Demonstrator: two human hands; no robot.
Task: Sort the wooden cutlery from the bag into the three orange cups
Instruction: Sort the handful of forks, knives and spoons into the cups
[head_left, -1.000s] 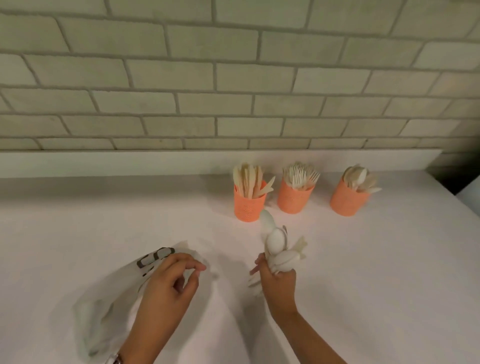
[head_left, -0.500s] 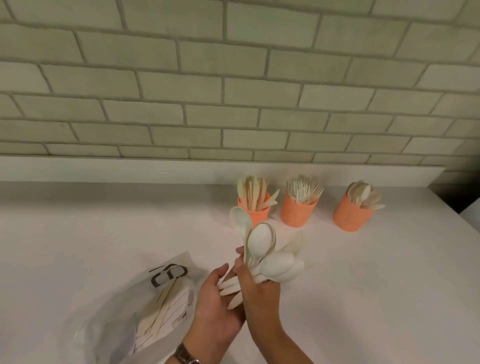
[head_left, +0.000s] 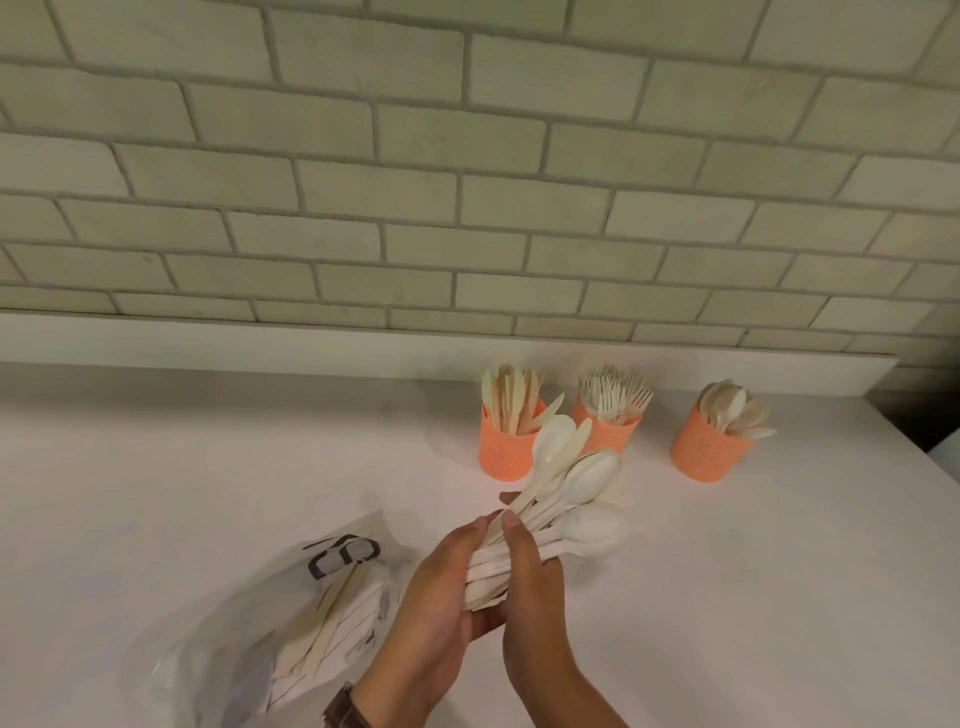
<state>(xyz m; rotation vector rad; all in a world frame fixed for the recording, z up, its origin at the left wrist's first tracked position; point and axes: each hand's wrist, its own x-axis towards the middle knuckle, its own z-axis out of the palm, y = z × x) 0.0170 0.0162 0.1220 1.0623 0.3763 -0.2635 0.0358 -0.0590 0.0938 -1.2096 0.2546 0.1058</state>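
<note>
A bundle of pale wooden spoons (head_left: 576, 493) fans up and to the right from between my two hands. My left hand (head_left: 441, 597) cups the handles from the left and my right hand (head_left: 530, 582) wraps them from the right. Three orange cups stand at the back: the left cup (head_left: 506, 452) holds knives, the middle cup (head_left: 605, 434) holds forks, the right cup (head_left: 701, 454) holds spoons. The clear plastic bag (head_left: 249, 639) lies at the lower left with several wooden pieces inside.
The white counter (head_left: 208, 467) runs back to a low white ledge (head_left: 260, 338) under a brick-tiled wall. A dark gap shows at the counter's right edge (head_left: 930, 431). A watch sits on my left wrist (head_left: 345, 712).
My left hand left the bag and joined my right hand on the spoon bundle. The bundle rose and tilted to the right.
</note>
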